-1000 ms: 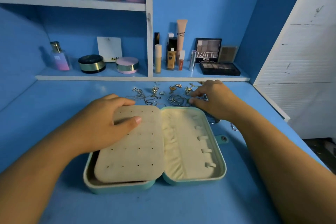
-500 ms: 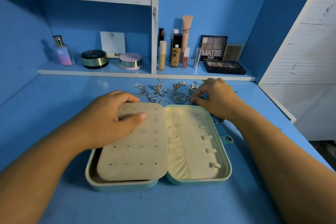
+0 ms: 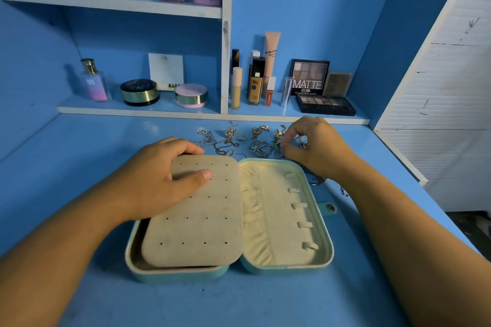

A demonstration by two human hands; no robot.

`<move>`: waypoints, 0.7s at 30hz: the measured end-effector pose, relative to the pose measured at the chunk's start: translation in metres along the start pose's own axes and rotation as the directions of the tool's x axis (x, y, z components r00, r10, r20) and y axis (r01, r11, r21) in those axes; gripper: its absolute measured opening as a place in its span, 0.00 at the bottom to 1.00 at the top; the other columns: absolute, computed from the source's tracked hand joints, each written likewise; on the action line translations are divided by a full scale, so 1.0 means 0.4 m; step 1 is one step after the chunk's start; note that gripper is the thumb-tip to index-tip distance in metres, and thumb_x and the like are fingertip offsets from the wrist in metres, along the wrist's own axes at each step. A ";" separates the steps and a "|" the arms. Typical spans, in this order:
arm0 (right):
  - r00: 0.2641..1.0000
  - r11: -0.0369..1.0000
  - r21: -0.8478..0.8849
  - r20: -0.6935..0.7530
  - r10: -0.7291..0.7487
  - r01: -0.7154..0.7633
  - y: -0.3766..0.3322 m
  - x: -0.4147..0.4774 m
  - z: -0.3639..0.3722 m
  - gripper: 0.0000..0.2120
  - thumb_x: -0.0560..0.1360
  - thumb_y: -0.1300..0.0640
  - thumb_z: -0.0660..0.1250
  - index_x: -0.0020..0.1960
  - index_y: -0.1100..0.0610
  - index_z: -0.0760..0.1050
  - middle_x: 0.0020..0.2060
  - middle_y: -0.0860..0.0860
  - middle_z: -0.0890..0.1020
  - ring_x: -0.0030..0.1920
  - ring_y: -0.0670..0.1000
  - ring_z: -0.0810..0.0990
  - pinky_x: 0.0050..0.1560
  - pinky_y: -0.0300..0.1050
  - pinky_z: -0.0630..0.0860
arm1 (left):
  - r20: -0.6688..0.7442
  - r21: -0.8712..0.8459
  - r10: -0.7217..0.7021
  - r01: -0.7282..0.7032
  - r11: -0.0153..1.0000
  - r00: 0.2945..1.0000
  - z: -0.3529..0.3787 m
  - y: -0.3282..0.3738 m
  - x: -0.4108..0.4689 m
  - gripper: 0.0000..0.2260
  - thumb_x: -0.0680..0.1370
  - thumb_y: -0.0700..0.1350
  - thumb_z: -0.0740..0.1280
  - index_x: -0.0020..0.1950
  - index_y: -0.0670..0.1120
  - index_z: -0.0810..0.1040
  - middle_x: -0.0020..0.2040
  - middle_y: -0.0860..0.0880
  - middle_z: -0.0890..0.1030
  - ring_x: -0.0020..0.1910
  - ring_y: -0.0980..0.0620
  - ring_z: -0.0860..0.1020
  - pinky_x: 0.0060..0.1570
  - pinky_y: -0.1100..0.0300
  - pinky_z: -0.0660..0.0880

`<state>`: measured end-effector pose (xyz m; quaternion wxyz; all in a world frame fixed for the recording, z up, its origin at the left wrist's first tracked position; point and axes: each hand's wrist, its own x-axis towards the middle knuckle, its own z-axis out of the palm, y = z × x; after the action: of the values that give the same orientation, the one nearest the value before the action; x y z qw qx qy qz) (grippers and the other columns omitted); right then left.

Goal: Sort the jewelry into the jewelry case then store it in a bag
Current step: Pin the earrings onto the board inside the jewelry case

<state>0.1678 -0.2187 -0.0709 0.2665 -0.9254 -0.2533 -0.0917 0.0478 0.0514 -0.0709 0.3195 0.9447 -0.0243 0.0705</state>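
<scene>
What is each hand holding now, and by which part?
The left hand grips the beige perforated panel at its far left corner. The right hand pinches a small jewelry piece; which part cannot be told.

I see the open jewelry case (image 3: 327, 247) on the table (image 3: 66, 167) straight ahead, with its insert panel (image 3: 196, 223) lying over the left half and the left hand (image 3: 159, 178) gripping the panel's far edge. Behind the case lies the loose jewelry (image 3: 228, 141), and the right hand (image 3: 316, 148) pinches at its right end. Behind that is a shelf (image 3: 132, 111) of cosmetics (image 3: 256, 82).

Bare forearms (image 3: 66, 247); left grip (image 3: 162, 178) seemingly short-nailed
</scene>
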 end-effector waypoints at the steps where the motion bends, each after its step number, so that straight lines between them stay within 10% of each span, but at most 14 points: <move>1: 1.000 0.999 0.045 -0.007 -0.011 0.012 -0.008 -0.009 -0.010 0.04 0.72 0.54 0.70 0.40 0.47 0.77 0.48 0.44 0.78 0.54 0.50 0.72 0.57 0.56 0.72 | -0.003 0.004 0.002 -0.002 1.000 1.000 0.000 0.000 0.000 0.19 0.72 0.60 0.69 0.61 0.58 0.75 0.59 0.64 0.75 0.59 0.63 0.74 0.60 0.61 0.72; 5: 0.990 0.977 0.198 0.092 -0.103 0.083 -0.070 -0.076 -0.047 0.03 0.69 0.52 0.70 0.38 0.45 0.77 0.52 0.41 0.77 0.55 0.41 0.75 0.51 0.38 0.70 | 0.013 0.010 0.004 -0.005 1.000 1.000 -0.002 0.001 0.000 0.19 0.72 0.61 0.68 0.61 0.60 0.74 0.58 0.65 0.74 0.57 0.64 0.74 0.56 0.62 0.72; 10: 0.950 0.983 -0.032 0.264 -0.168 0.183 -0.090 -0.103 -0.023 0.03 0.70 0.54 0.71 0.40 0.47 0.77 0.50 0.45 0.77 0.54 0.48 0.73 0.60 0.48 0.70 | 0.027 0.013 0.000 0.000 1.000 1.000 -0.003 0.000 -0.001 0.20 0.72 0.62 0.67 0.62 0.59 0.74 0.60 0.64 0.74 0.57 0.62 0.75 0.57 0.60 0.73; 21: 0.988 0.962 0.236 -0.027 0.152 -0.141 -0.043 -0.035 -0.084 0.04 0.74 0.58 0.67 0.41 0.52 0.78 0.41 0.46 0.83 0.39 0.43 0.80 0.34 0.31 0.75 | 0.043 0.006 -0.005 0.005 1.000 0.999 -0.007 0.006 -0.003 0.20 0.71 0.63 0.66 0.61 0.61 0.74 0.59 0.65 0.74 0.54 0.62 0.76 0.56 0.58 0.74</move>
<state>0.1460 -0.2302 -0.0394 0.3849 -0.9016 -0.1872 -0.0620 0.0459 0.0510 -0.0673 0.3164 0.9469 -0.0286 0.0496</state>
